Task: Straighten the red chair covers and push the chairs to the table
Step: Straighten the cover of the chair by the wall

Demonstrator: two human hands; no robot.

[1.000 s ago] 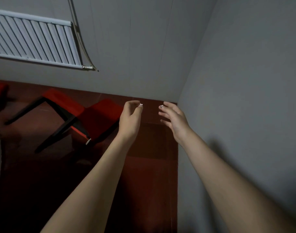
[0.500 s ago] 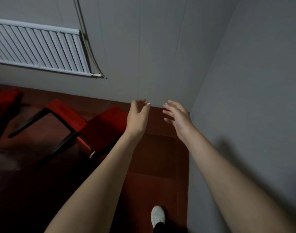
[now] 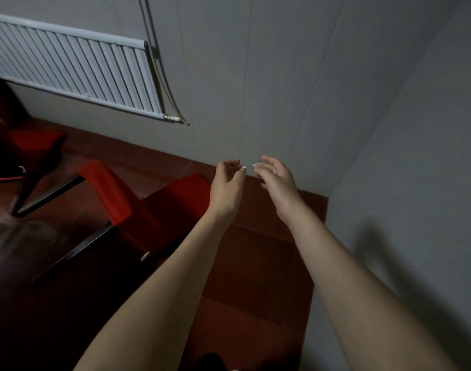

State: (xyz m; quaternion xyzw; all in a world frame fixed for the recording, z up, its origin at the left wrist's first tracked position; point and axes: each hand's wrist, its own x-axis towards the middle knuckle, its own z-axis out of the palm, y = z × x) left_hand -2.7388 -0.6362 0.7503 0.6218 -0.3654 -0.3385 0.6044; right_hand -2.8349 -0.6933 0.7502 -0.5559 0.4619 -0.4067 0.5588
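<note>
Two bare hands, raised side by side towards the room corner: left hand (image 3: pixel 226 188) and right hand (image 3: pixel 275 180), fingers loosely curled, fingertips close but apart, holding nothing. One dark-framed chair with bright red fabric cover (image 3: pixel 175 199), standing on the dark red tiled floor (image 3: pixel 255 263), just left of the left hand. One further red-covered chair (image 3: pixel 33 140), far left, below the white ribbed wall radiator (image 3: pixel 68 70).

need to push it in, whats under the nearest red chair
Under the nearest red chair only its dark legs and red-brown floor show. Beneath the seat is deep shadow, and the left forearm covers part of it.
</note>
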